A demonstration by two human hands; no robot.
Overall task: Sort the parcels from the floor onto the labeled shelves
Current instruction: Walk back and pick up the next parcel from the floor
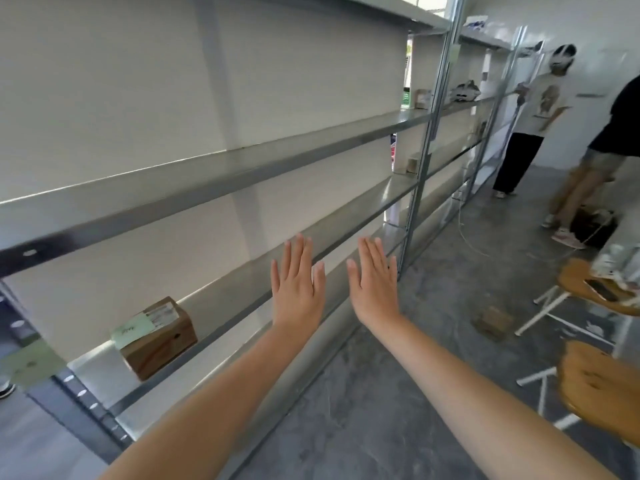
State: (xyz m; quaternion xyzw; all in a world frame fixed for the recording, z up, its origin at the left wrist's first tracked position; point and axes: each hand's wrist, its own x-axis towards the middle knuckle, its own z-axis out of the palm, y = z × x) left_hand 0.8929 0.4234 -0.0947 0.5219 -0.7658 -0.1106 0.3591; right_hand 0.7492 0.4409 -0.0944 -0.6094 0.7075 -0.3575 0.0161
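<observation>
My left hand (298,292) and right hand (375,289): both flat, fingers straight, holding nothing, raised before the long grey metal shelving (221,174). Lower shelf, left end: one brown cardboard parcel (160,337) bearing a pale green label (133,330). Grey floor (381,393), well to my right: one small brown cardboard box (492,322).

head: worn, wide-angle | faces forward-down along shelving (242,164), tilted | left hand (298,292), right hand (375,292) near | floor (381,393) beyond
</observation>
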